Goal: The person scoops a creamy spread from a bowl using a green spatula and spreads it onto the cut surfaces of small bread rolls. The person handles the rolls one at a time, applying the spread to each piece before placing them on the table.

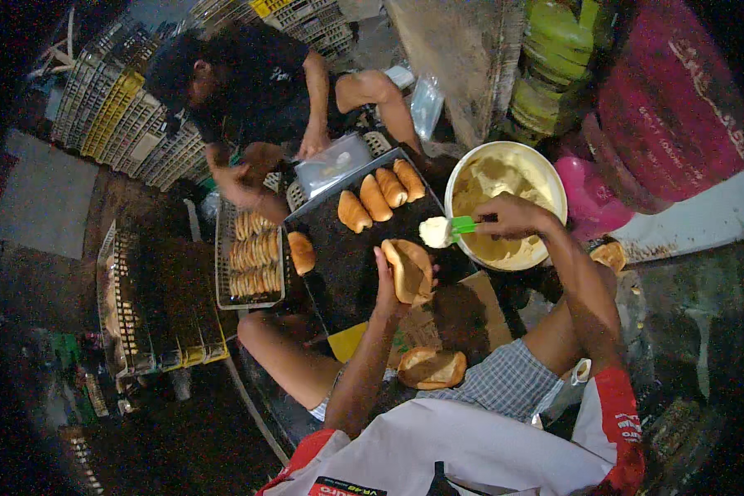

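Note:
My left hand (pixel 386 291) grips a split bread bun (pixel 411 269) over the near end of a dark tray (pixel 339 277). In my right hand (pixel 508 217) is a green-handled spatula (pixel 463 224), its blade covered by a lump of pale cream (pixel 434 232). The spatula is just right of the bun and apart from it. Below my right hand stands a round white bucket (pixel 560 178) of pale yellow cream. Several browned rolls (pixel 374 198) lie in a row at the tray's far end, and a single roll (pixel 302 253) rests at its left edge. Another split bun (pixel 431 368) lies by my lap.
Across the tray sits another person (pixel 256 91), hands near a clear plastic pack (pixel 335 165). A crate (pixel 221 264) of stacked baked pieces stands left. Stacked crates (pixel 112 124), green gas cylinders (pixel 554 58) and a large magenta container (pixel 670 107) surround us. Cardboard (pixel 489 302) lies before my legs.

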Tool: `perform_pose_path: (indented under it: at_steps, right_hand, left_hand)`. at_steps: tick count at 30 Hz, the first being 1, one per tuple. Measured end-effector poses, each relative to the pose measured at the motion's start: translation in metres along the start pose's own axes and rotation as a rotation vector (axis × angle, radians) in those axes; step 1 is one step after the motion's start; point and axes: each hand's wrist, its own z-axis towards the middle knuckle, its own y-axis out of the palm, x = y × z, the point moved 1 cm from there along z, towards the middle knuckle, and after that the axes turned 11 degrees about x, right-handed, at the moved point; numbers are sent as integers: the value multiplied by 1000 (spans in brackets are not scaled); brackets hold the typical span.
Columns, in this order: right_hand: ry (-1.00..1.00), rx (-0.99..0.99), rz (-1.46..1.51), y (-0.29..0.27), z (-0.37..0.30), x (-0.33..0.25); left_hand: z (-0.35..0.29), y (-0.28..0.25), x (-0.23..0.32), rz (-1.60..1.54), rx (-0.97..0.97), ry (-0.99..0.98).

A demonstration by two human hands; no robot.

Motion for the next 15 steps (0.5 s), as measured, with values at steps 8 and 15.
perform_pose_path:
  at_steps: [8,15]
  right_hand:
    - [-473,257,-509,85,40,-29]
    - [-537,388,-687,86,37,-35]
  left_hand:
    - [-6,18,42,-22,244,253]
    - [-9,11,41,-167,235,223]
